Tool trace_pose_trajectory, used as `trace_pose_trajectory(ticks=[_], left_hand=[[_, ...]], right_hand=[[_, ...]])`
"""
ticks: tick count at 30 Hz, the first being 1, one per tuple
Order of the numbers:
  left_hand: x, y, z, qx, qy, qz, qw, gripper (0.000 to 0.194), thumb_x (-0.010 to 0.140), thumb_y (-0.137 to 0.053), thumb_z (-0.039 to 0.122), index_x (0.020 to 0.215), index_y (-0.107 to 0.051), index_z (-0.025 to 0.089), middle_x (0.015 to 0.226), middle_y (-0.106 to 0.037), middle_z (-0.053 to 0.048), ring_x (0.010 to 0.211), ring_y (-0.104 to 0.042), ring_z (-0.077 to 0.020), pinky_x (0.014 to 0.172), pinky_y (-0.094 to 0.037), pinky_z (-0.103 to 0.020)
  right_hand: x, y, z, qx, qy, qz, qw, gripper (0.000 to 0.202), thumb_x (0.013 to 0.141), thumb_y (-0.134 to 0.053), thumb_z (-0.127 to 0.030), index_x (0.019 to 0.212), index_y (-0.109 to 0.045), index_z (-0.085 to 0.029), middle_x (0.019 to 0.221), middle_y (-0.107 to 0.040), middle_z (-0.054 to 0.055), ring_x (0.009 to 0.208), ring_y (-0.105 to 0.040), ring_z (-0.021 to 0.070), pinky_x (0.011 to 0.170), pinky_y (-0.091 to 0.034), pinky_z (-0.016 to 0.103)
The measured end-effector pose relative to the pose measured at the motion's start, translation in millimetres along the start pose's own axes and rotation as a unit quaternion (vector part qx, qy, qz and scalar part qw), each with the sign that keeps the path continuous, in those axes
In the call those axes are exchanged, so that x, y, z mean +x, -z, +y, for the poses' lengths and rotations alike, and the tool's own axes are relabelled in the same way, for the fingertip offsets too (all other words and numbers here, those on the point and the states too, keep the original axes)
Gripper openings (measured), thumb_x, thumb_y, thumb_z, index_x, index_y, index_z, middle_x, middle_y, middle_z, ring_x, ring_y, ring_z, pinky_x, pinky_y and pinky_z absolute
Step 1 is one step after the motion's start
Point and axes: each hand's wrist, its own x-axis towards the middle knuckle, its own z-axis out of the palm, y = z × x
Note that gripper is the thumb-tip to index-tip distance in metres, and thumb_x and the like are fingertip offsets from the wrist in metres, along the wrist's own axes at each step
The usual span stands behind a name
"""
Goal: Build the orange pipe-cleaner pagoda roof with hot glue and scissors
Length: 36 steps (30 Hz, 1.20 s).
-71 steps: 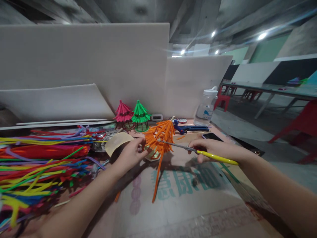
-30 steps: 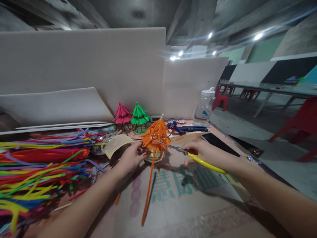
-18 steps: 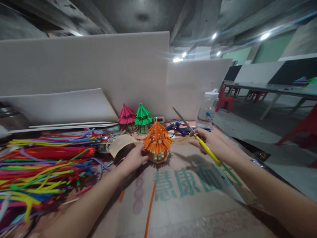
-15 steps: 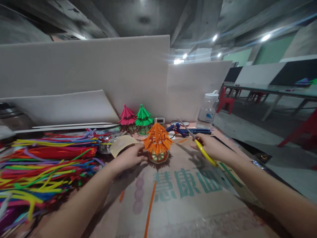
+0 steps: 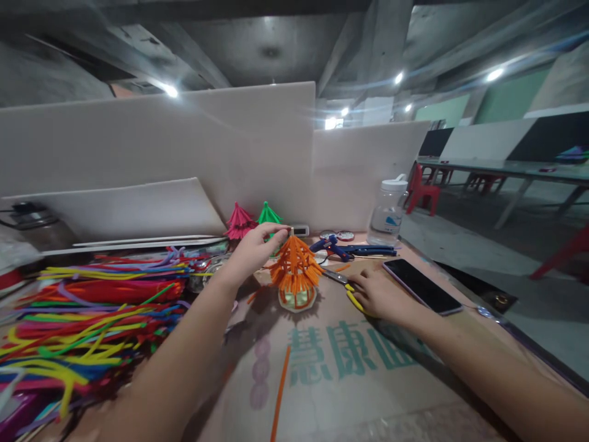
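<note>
Got left hand (image 5: 257,245) at the peak of orange hut (image 5: 297,267), thumb and fingertips narrow at its top stick; can't tell if gripping. Got right hand (image 5: 380,294) low over cardboard (image 5: 340,399), fingers curled on yellow handles of scissors (image 5: 334,275), blades aimed at orange hut, close to its right side in view. See orange hut upright on cardboard, mid-view, on a pale base. See loose orange strip (image 5: 281,393) lying in front of it, running out of frame. Also see phone (image 5: 422,287) flat, screen up, just beside right hand. Behind left hand, see red hut (image 5: 240,221) and partly hidden green hut (image 5: 269,213). Past orange hut, toward view right, see glue gun (image 5: 332,247), blue-handled tool (image 5: 372,250), and clear bottle (image 5: 386,215) upright with white lid. On view left, see big multicolor pile of pipe cleaners (image 5: 105,313), with dark-lidded flask (image 5: 41,224) behind. Across the back, see white panels (image 5: 184,141). Farther off, view right, see long table (image 5: 506,169) with red chairs (image 5: 422,190).
</note>
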Motion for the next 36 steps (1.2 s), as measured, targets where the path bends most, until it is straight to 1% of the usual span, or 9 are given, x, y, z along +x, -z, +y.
trace_pose_trajectory(ticks=[3, 7, 10, 13, 18, 22, 30, 34, 36], left_hand=[[7, -4.9, -3, -0.027, 0.015, -0.018, 0.999, 0.048, 0.087, -0.055, 0.056, 0.105, -0.073, 0.015, 0.115, -0.072, -0.012, 0.109, -0.065, -0.0263, 0.097, -0.048, -0.038], [11, -4.9, 4, -0.029, 0.018, -0.047, 0.998, 0.041, 0.084, -0.062, 0.052, 0.100, -0.074, 0.017, 0.109, -0.074, -0.010, 0.105, -0.066, -0.0259, 0.094, -0.049, -0.036], [14, -4.4, 9, -0.026, 0.006, -0.049, 0.998, 0.037, 0.083, -0.063, 0.049, 0.097, -0.075, 0.017, 0.107, -0.074, -0.009, 0.106, -0.066, -0.0258, 0.095, -0.049, -0.036], [12, -3.4, 8, -0.027, 0.004, -0.046, 0.999, 0.040, 0.086, -0.060, 0.051, 0.100, -0.074, 0.016, 0.108, -0.073, -0.010, 0.104, -0.066, -0.0257, 0.092, -0.051, -0.036], [7, 0.7, 0, -0.050, -0.011, -0.070, 0.996, 0.038, 0.089, -0.059, 0.049, 0.103, -0.074, 0.018, 0.108, -0.072, -0.008, 0.099, -0.067, -0.0228, 0.093, -0.052, -0.035], [5, 0.5, -5, -0.043, -0.028, -0.056, 0.997, 0.030, 0.087, -0.064, 0.042, 0.101, -0.074, 0.017, 0.107, -0.072, -0.008, 0.101, -0.066, -0.0222, 0.096, -0.050, -0.034], [2, -2.6, 2, -0.046, -0.037, -0.036, 0.998, 0.024, 0.085, -0.064, 0.036, 0.095, -0.076, 0.018, 0.103, -0.073, -0.008, 0.098, -0.067, -0.0215, 0.094, -0.051, -0.034], [2, -2.7, -3, -0.053, -0.013, -0.031, 0.998, 0.030, 0.088, -0.060, 0.041, 0.102, -0.075, 0.018, 0.109, -0.072, -0.009, 0.104, -0.066, -0.0232, 0.096, -0.050, -0.036], [3, -4.3, -5, -0.051, -0.015, -0.024, 0.998, 0.029, 0.087, -0.062, 0.041, 0.100, -0.075, 0.018, 0.107, -0.073, -0.009, 0.103, -0.066, -0.0230, 0.095, -0.050, -0.035]], right_hand=[[1, 21, -10, 0.038, 0.031, 0.030, 0.998, 0.027, 0.094, -0.051, -0.030, 0.106, -0.071, -0.016, 0.108, -0.069, 0.012, 0.104, -0.062, 0.0249, 0.091, -0.043, 0.033], [13, 60, -40, 0.150, 0.054, 0.111, 0.981, 0.021, 0.094, -0.053, -0.032, 0.091, -0.069, -0.019, 0.096, -0.071, 0.007, 0.089, -0.064, 0.0221, 0.079, -0.045, 0.032], [28, 86, -67, 0.191, 0.085, 0.146, 0.967, 0.015, 0.093, -0.055, -0.028, 0.087, -0.066, -0.019, 0.090, -0.071, 0.006, 0.082, -0.063, 0.0198, 0.073, -0.044, 0.030], [44, 99, -86, 0.222, 0.093, 0.166, 0.956, 0.008, 0.089, -0.060, -0.026, 0.090, -0.065, -0.019, 0.088, -0.070, 0.004, 0.080, -0.062, 0.0178, 0.070, -0.043, 0.028], [61, 94, -100, 0.271, 0.116, 0.141, 0.945, 0.004, 0.087, -0.061, -0.022, 0.085, -0.063, -0.019, 0.082, -0.069, 0.001, 0.074, -0.060, 0.0149, 0.066, -0.041, 0.026], [66, 85, -103, 0.300, 0.119, 0.119, 0.939, 0.002, 0.086, -0.062, -0.021, 0.085, -0.062, -0.019, 0.081, -0.069, 0.000, 0.072, -0.060, 0.0144, 0.065, -0.041, 0.026], [70, 70, -99, 0.343, 0.122, 0.158, 0.918, 0.004, 0.087, -0.060, -0.021, 0.084, -0.062, -0.020, 0.081, -0.069, 0.001, 0.074, -0.062, 0.0146, 0.069, -0.045, 0.027], [68, 67, -96, 0.335, 0.120, 0.161, 0.921, 0.004, 0.088, -0.059, -0.020, 0.087, -0.063, -0.020, 0.083, -0.071, 0.001, 0.075, -0.063, 0.0151, 0.068, -0.045, 0.027], [67, 67, -95, 0.331, 0.123, 0.156, 0.922, 0.005, 0.088, -0.058, -0.020, 0.088, -0.063, -0.020, 0.084, -0.071, 0.002, 0.075, -0.063, 0.0150, 0.067, -0.045, 0.026]])
